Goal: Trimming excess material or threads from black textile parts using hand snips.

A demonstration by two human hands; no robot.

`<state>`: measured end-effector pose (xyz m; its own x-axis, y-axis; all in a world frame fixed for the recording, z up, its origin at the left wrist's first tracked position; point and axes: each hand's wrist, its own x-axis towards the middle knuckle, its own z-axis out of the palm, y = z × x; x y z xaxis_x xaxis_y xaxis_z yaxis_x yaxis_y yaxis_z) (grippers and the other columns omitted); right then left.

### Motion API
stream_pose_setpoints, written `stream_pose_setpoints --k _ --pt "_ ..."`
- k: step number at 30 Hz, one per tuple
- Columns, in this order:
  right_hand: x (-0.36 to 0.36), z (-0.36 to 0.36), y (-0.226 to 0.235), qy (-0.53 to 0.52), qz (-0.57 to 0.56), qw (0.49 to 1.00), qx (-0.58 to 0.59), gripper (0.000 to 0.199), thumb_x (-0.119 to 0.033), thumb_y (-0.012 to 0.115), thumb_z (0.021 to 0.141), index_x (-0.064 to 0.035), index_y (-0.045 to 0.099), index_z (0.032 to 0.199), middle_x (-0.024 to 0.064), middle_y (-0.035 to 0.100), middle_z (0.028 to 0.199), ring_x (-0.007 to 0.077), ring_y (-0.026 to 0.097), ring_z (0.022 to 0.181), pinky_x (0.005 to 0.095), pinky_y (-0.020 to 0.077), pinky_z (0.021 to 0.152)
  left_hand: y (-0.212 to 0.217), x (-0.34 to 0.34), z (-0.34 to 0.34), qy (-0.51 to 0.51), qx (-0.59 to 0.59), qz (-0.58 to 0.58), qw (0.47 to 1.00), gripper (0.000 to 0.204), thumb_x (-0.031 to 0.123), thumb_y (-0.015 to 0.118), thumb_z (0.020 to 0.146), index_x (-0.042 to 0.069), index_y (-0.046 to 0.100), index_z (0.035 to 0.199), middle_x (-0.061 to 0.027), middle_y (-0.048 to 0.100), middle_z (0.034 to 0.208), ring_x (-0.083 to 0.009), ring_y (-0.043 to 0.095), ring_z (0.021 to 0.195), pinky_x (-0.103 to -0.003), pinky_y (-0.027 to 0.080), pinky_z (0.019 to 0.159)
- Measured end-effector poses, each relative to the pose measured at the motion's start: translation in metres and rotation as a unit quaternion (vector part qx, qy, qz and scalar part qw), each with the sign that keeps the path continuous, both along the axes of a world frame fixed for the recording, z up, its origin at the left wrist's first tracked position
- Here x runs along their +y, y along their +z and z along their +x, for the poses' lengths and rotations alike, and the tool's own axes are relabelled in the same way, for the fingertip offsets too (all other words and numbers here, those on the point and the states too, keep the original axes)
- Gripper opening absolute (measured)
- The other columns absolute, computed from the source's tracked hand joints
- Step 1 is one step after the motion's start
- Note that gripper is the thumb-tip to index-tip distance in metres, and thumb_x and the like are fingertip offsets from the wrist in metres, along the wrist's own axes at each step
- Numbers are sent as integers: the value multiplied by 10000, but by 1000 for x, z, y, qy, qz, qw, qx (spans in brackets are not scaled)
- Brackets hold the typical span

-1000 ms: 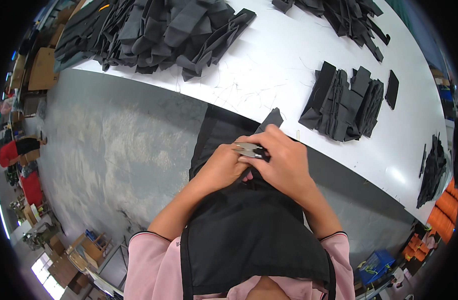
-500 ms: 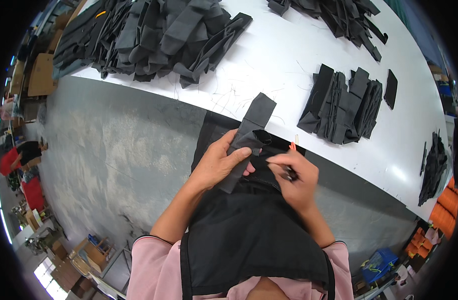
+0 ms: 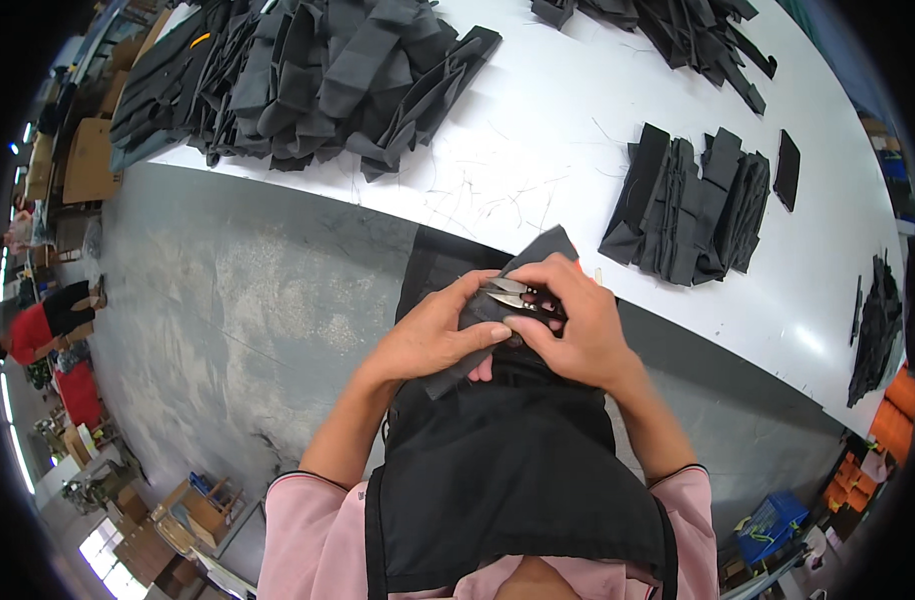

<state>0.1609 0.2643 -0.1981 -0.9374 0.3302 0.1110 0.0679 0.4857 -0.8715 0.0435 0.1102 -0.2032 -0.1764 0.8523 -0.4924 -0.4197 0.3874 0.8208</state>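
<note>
**Two hands, a strip and snips over the table edge**

At the person's lap, above a black apron [image 3: 498, 480], both hands meet just short of the white table [image 3: 538, 150]. The left hand [image 3: 433, 340] is curled around a dark grey strip [image 3: 503, 300], thumb pressed on its face and fingers wrapped behind, so the strip is firmly held. The strip runs on a slant, its lower end poking out below the left palm and its upper end rising to the table's near edge. The right hand [image 3: 573, 325] lies over the strip's upper half, fingers bent down, gripping small metal snips [image 3: 513, 293]. The blades point left, toward the left thumb, and lie against the strip; whether they are parted or closed I cannot tell. Both hands touch each other at the fingertips.

Beyond the hands, on the table, a fanned stack [image 3: 688, 205] of similar dark pieces sits to the right, with one single piece [image 3: 786, 170] just beside it. Loose thread ends [image 3: 488, 190] lie scattered on the bare white surface. Farther left, a large heap [image 3: 308, 70] of dark pieces covers the table's far corner, and another pile [image 3: 668, 30] lies at the far edge. A grey floor [image 3: 248, 300] shows to the left.
</note>
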Motion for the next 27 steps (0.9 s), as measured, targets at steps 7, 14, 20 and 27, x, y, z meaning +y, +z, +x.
stream_pose_setpoints --k 7,14,20,27 --pt "27 5 20 151 35 985 -81 262 -90 713 677 -71 600 912 47 495 860 224 536 670 319 428 568 10 0 -13 -95 -23 -1 995 501 149 569 882 -22 366 1307 -93 662 840 -142 620 575 -250 503 547" --pt "34 -2 16 232 89 968 -39 272 -156 721 671 -90 634 920 49 510 801 212 500 611 310 385 519 8 -2 -13 -169 39 -5 985 530 160 569 878 -32 349 1320 -91 667 821 -163 632 564 -256 510 545" --pt "33 -4 14 246 71 966 -24 243 -177 714 682 -98 649 903 47 524 780 221 521 619 307 393 523 15 -2 -16 -197 22 -18 980 519 169 569 882 -31 357 1311 -91 666 828 -153 631 557 -251 509 529" --pt "28 2 14 231 102 968 0 234 -145 723 659 -87 661 877 41 528 718 213 534 608 308 404 526 13 -4 -15 -189 -25 -8 982 512 169 570 887 -16 360 1316 -82 663 829 -143 621 546 -246 504 517"
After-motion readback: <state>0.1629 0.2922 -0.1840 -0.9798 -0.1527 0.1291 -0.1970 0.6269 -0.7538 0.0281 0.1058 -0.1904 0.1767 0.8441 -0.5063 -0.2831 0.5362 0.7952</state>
